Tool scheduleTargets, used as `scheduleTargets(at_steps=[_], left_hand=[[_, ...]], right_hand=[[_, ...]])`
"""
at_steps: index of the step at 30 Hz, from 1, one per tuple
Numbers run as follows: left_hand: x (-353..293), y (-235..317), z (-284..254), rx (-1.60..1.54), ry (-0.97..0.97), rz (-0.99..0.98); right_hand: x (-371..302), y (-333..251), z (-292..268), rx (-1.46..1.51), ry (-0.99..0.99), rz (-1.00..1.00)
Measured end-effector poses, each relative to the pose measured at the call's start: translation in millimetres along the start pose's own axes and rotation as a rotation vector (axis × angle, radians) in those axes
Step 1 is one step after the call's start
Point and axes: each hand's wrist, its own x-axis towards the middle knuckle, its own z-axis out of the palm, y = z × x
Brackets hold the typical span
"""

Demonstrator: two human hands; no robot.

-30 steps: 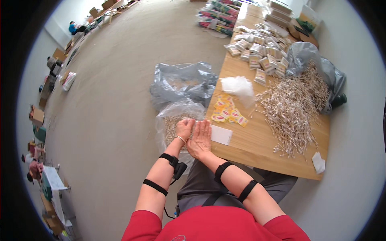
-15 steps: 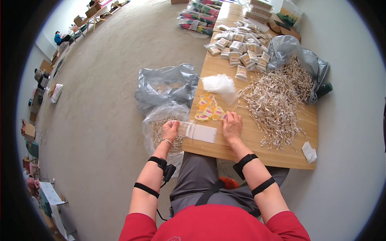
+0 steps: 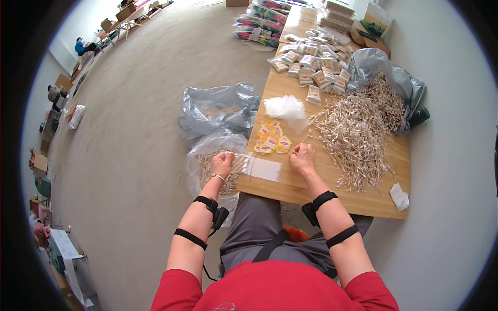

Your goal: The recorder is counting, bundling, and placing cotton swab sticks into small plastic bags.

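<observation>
My left hand (image 3: 222, 163) is closed on a clear bag holding a flat row of cotton swabs (image 3: 240, 163), at the table's left edge. The bag's swabs lie against a flat white rectangle (image 3: 265, 169) on the wood. My right hand (image 3: 302, 158) is closed in a pinch just right of the yellow printed cards (image 3: 272, 137); whatever sits between its fingertips is too small to make out. Beyond the cards lies a stack of clear empty bags (image 3: 286, 111). A large heap of loose cotton swabs (image 3: 353, 140) spreads to the right of my right hand.
Filled swab packets (image 3: 316, 62) are piled farther up the table (image 3: 321, 192). A grey plastic bag (image 3: 386, 67) spills swabs against the wall side. Below the left edge stand an open bag of swabs (image 3: 207, 163) and a grey bag (image 3: 218, 111). A white paper (image 3: 399, 197) lies at the near right corner.
My right hand has drawn its fingers together into a pinch and shifted slightly away from the yellow cards. My left hand keeps its hold on the bag of swabs.
</observation>
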Motion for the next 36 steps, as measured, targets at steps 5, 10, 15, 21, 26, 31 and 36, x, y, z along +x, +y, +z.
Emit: scheduleTargets(at_steps=[5,10,15,21,26,31,36], left_hand=[[-2,1,-2,0.012,0.034,0.012],[-3,5,-2,0.053,0.054,0.049],[-1,2,-1,0.107,0.058,0.056],[-2,-2,-2,0.092,0.07,0.076],[1,-3,2,0.123,0.082,0.093],[3,-8,1,0.113,0.083,0.085],[1,-6,3,0.115,0.11,0.105]], right_hand=[[-7,1,-1,0.189,-0.022,0.016],[-13,8,-6,0.229,-0.137,0.041],[-17,7,-3,0.268,-0.033,-0.059],[-48,-44,16,0.902,-0.334,0.004],[-60,-76,30,1.031,-0.488,0.335],[-65,-84,46,1.007,-0.431,0.425],[-66,-87,56,1.026,-0.4,0.487]])
